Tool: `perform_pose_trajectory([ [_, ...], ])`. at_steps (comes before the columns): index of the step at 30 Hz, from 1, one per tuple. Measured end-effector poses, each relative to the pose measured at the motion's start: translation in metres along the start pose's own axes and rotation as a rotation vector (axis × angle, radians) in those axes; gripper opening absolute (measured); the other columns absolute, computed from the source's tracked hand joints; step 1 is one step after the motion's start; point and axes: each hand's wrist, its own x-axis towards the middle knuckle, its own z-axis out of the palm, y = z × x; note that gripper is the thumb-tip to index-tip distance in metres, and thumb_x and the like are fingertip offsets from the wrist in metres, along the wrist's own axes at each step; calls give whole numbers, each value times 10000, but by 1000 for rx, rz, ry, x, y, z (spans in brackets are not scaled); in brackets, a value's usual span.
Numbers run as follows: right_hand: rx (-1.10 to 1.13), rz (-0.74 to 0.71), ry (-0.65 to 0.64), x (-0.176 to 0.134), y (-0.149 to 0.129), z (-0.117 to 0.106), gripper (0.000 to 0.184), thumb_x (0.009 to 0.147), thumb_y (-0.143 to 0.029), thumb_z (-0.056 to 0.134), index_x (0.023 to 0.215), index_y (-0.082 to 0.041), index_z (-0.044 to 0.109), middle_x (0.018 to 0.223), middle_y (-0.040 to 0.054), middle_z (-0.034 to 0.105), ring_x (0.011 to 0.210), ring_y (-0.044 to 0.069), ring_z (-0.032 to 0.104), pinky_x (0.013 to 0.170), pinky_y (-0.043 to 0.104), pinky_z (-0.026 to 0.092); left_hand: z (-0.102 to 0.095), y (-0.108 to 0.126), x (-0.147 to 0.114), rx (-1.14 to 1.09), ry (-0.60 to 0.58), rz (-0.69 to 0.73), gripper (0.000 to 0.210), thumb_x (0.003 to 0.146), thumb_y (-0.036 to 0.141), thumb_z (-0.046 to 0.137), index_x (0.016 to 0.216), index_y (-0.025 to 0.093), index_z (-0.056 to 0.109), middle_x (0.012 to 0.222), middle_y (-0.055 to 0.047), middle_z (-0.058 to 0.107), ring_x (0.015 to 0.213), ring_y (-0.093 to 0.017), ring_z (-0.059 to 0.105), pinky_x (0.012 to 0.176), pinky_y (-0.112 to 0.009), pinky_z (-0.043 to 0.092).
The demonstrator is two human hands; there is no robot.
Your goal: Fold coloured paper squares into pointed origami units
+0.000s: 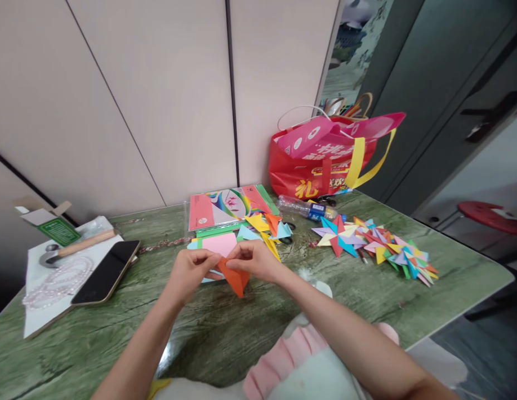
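Observation:
A folded piece of orange paper (237,280) is pinched between both hands, just above the table, its pointed end hanging down toward me. My left hand (195,266) grips its left edge with thumb and finger. On the other side my right hand (254,258) pinches the top of the same paper; some fingertips overlap it. Behind the hands lies a stack of square paper sheets (219,241), pink on top. Small folded paper pieces (261,223) in yellow, orange and blue sit beyond, beside dark scissor handles (287,240).
Finished multicoloured paper stars (337,236) lie at right. A plastic bottle (306,209) rests before a red bag (321,161). At left are a black phone (106,272), a wooden-handled hammer (81,245), beads (60,280) and a green box (56,229). Paper packs (202,211) lie by the wall.

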Motion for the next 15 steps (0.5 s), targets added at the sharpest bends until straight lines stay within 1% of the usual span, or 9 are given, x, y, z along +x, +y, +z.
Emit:
perform_pose_trajectory([
  [3, -49, 2, 38, 1, 2, -1, 268, 631, -388, 665, 665, -131, 599, 619, 12, 608, 536, 99, 523, 506, 214, 402, -2, -1, 2, -22, 26, -32, 224, 602, 345, 676, 604, 121, 674, 581, -41, 657, 573, -175, 615, 511, -287, 544],
  [6, -45, 18, 41, 2, 5, -1, 272, 628, -392, 665, 659, -131, 593, 613, 7, 603, 524, 93, 518, 496, 207, 398, -4, -3, 4, -5, 47, -25, 234, 612, 357, 664, 597, 124, 660, 574, -36, 651, 554, -163, 603, 495, -272, 529],
  [10, -31, 37, 25, 3, 7, -1, 241, 633, -357, 661, 658, -129, 588, 597, -1, 592, 511, 84, 510, 502, 205, 397, 0, -7, 6, 111, 87, 7, 230, 632, 355, 649, 591, 128, 651, 522, -15, 621, 463, -130, 569, 447, -234, 488],
  [12, -38, 47, 28, 3, 7, 0, 230, 632, -348, 659, 677, -131, 594, 604, 1, 597, 522, 91, 521, 514, 210, 403, -2, -8, 8, 174, 90, 20, 238, 656, 365, 626, 608, 132, 648, 520, -15, 621, 449, -133, 572, 452, -237, 483],
  [14, -50, 64, 58, 3, 7, -1, 229, 631, -340, 657, 726, -139, 603, 619, 2, 607, 547, 105, 545, 533, 219, 415, -11, -8, 12, 253, 102, 46, 265, 694, 391, 579, 665, 138, 650, 573, -36, 651, 525, -171, 613, 516, -271, 505],
  [15, -57, 73, 79, 3, 6, -1, 230, 632, -333, 656, 754, -145, 603, 619, -1, 609, 558, 111, 554, 539, 222, 418, -21, -8, 14, 330, 144, 71, 282, 712, 403, 553, 710, 139, 653, 621, -53, 672, 600, -198, 635, 576, -293, 512],
])
